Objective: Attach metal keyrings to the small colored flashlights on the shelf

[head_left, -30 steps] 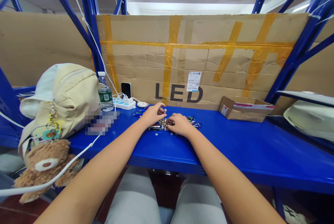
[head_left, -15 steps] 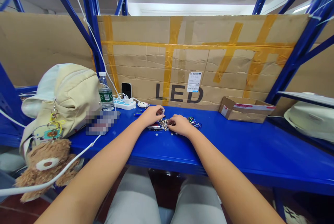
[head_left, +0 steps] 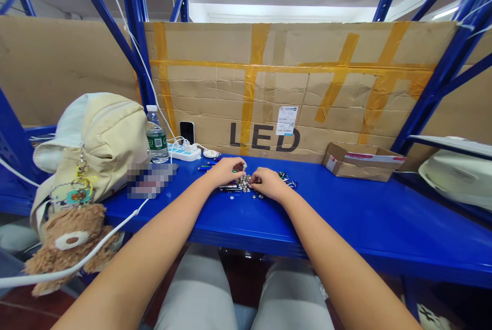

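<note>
A pile of small shiny round metal pieces lies on the blue table, with a few loose ones nearer the front edge. At its left side, my left hand is curled, thumb and fingers pinching a small whitish piece. My right hand bends over the right side of the pile with fingertips pressed together; what they hold, if anything, is too small to name. Dark pens lie under and beside my left hand. Behind my right hand is a cluster of small coloured and silvery items.
A cream backpack with a teddy bear stands left, near a water bottle, a power strip and a phone. An open cardboard box sits back right. A white cable crosses the left front.
My left hand's fingertips have shifted slightly right, and the whitish piece shows at them. My right hand has moved slightly, its fingertips still at the pile.
</note>
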Tool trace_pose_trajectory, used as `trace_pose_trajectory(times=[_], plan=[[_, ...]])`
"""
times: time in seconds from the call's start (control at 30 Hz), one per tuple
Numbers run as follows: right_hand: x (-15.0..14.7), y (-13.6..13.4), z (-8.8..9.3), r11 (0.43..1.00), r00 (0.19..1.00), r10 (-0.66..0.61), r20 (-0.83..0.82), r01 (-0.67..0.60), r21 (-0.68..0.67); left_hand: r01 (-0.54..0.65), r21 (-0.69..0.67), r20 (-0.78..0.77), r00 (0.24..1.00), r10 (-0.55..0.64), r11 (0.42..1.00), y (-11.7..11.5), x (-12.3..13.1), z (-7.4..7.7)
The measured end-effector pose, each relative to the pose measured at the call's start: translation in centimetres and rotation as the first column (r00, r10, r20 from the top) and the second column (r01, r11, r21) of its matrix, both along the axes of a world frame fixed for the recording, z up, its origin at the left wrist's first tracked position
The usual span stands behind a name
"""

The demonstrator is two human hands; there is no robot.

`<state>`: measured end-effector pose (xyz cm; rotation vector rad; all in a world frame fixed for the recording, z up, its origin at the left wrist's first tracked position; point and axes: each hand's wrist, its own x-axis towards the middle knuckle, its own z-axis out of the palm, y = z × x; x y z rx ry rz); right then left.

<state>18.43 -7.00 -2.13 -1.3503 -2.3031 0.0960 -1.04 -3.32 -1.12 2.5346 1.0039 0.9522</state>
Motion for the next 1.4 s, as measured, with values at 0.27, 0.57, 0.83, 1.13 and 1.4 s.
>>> trace_pose_trajectory(times=[0.27, 0.57, 0.83, 1.13, 1.4], plan=[[0.1, -0.1, 0.0, 1.000, 1.000, -0.018, -0.016, 0.018, -0.006, -0.011, 0.026, -0.007, 1.000, 0.011, 1.000, -0.1, -0.1, 0.1], [-0.1, -0.6, 0.7, 0.999, 0.998, -0.020, 0.063, 0.023, -0.042, -0.006, 0.043, -0.010, 1.000, 0.007, 0.999, -0.4, 0.0, 0.3], [-0.5, -0.4, 1.0, 0.994, 0.997, -0.030, 0.074, 0.038, -0.106, 0.009, 0.039, -0.033, 0.999, -0.008, 0.999, -0.3, 0.1, 0.3], [-0.6, -0.5, 1.1, 0.982, 0.997, -0.067, 0.044, 0.074, -0.175, 0.013, 0.022, -0.073, 0.997, -0.011, 1.000, -0.6, 0.1, 0.4], [0.2, -0.7, 1.4, 0.984, 0.960, 0.023, -0.279, 0.027, 0.174, 0.030, 0.033, -0.108, 0.994, -0.026, 0.999, -0.7, 0.1, 0.6]])
